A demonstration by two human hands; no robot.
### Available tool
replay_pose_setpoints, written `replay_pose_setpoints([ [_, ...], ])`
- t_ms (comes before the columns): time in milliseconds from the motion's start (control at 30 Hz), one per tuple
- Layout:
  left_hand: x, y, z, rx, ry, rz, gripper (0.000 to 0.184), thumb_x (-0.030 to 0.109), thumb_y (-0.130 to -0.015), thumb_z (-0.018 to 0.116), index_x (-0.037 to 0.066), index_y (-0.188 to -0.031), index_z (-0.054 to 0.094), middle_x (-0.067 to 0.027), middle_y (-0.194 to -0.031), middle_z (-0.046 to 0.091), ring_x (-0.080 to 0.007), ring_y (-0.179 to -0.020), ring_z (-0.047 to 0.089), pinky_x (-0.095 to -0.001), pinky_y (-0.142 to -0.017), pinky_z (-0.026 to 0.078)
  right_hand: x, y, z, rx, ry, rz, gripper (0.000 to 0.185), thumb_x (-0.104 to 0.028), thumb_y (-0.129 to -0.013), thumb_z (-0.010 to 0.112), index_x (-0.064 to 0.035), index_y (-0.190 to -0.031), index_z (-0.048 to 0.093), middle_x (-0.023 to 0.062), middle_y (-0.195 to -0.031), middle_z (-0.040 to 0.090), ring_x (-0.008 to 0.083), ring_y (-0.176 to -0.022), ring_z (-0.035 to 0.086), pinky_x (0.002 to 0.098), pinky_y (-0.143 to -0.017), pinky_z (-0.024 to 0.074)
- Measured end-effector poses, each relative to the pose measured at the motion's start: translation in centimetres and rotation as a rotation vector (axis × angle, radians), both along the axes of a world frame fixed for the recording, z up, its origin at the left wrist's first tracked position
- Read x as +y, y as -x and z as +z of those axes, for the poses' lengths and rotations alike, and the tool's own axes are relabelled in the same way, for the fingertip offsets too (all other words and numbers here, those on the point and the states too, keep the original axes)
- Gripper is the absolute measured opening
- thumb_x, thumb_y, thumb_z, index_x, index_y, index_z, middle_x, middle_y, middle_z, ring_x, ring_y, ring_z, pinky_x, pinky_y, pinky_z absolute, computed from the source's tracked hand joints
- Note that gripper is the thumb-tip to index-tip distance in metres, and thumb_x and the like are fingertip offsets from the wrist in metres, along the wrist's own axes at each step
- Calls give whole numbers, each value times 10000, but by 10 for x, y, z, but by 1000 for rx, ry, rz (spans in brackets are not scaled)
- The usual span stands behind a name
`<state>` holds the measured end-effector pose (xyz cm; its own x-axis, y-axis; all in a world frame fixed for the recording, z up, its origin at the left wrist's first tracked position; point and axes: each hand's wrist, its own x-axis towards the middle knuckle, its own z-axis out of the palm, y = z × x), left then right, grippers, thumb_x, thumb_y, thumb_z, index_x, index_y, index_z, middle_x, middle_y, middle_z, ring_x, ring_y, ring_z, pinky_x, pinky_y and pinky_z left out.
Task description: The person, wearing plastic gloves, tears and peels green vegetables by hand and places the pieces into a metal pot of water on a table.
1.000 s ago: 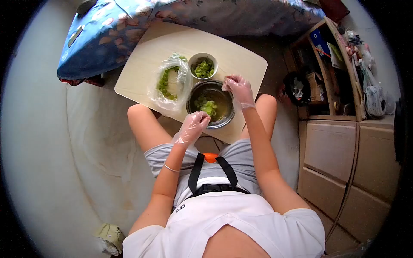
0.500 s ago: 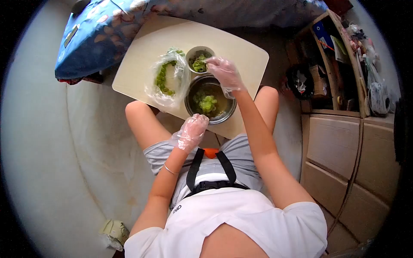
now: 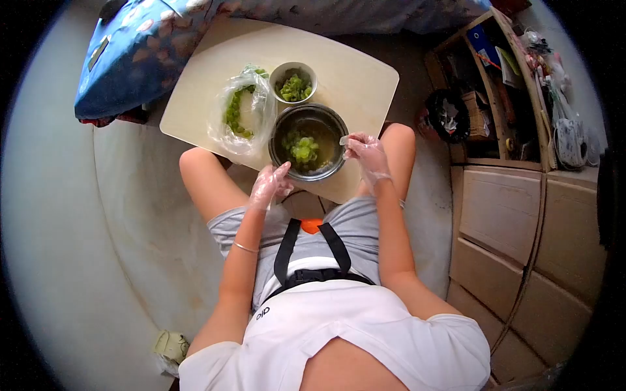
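Note:
Both my hands wear clear plastic gloves. A metal basin [image 3: 278, 156] on the low table holds pale green pieces that look like peeled grapes [image 3: 304, 151] in liquid. My left hand [image 3: 269, 185] is at the basin's near left rim, fingers closed together; anything between them is too small to make out. Beside the right rim, my right hand [image 3: 367, 156] is in a pinch, its contents hidden. Behind the basin stands a white bowl [image 3: 314, 90] with green scraps like grape skins [image 3: 295, 86]. To its left lies a clear plastic bag [image 3: 259, 124] with green grapes [image 3: 233, 116] along its side.
The cream low table [image 3: 202, 72] stands between my knees. A bed with a blue flowered cover [image 3: 140, 58] is at the far left. On the right are a wooden shelf [image 3: 492, 85], a black-lined bin [image 3: 447, 117] and cabinets [image 3: 499, 208].
My right hand has moved from the white bowl back towards me, to the basin's right rim. My left hand has shifted slightly left. The whole view has shifted a little.

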<state>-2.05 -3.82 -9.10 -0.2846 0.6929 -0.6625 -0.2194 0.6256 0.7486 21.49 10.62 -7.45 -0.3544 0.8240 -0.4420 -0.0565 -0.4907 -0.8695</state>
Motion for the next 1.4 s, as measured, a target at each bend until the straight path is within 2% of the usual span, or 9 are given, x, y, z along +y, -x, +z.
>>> replay_pose_setpoints([
  [200,14,-11,-13,-109,-71,51,184,115,-848,539,-48,-932,530,-80,-642,566,-139,-449,513,-260,-433,433,-5,6,19,102,25,-29,104,-53,-887,563,7,-954,618,46,-798,616,115,-668,565,268,-652,506],
  [500,-15,-34,57,-411,-152,48,180,134,-868,548,-45,-883,559,-86,-644,578,-149,-446,537,-244,-418,433,-24,-15,105,156,-76,-117,111,-11,-905,522,12,-967,610,86,-889,645,118,-692,587,251,-646,517],
  [533,-14,-30,71,-316,-202,-139,192,151,-871,569,-40,-870,553,-88,-649,585,-156,-449,551,-245,-419,437,-28,-16,116,167,-118,-184,104,-14,-908,528,9,-966,612,84,-886,647,119,-693,589,255,-642,515],
  [867,-14,-31,134,-435,-163,-87,229,194,-847,609,-34,-842,582,-74,-635,609,-131,-437,555,-224,-406,443,-46,-15,190,128,-411,-375,74,10,-895,559,17,-930,624,90,-817,643,129,-690,587,255,-608,491],
  [967,-11,-32,156,-351,-169,-89,176,169,-845,611,-6,-830,598,-58,-640,627,-112,-435,554,-216,-394,432,-46,-14,194,92,-502,-268,107,-19,-901,568,16,-978,635,125,-882,668,150,-764,621,263,-659,512],
  [1033,-10,-31,160,-265,-149,-122,174,164,-851,610,-9,-838,598,-60,-648,630,-114,-435,557,-224,-400,440,-38,-3,200,-648,-1042,111,189,-47,-891,584,-8,-1067,640,177,-974,676,212,-870,649,301,-748,530],
  [1100,-11,-30,162,-163,-196,-192,164,143,-876,586,-19,-853,599,-74,-667,633,-121,-454,570,-243,-419,454,-39,9,205,-690,-995,256,274,-124,-865,632,-47,-1127,641,218,-1088,644,289,-968,648,352,-829,528],
  [1233,-12,-32,167,-114,-209,-179,152,117,-887,570,-29,-855,599,-97,-682,634,-134,-461,578,-262,-431,459,-47,40,171,-865,-1325,577,443,-268,-790,706,-28,-1153,624,267,-1183,581,415,-1021,606,470,-881,495],
  [1400,-11,-15,151,51,-422,-304,153,91,-884,542,-41,-952,579,-95,-666,640,-147,-452,587,-244,-427,483,-74,40,165,-862,-1320,686,385,-249,-759,708,-51,-1084,657,186,-1094,618,332,-1048,582,399,-881,470],
])
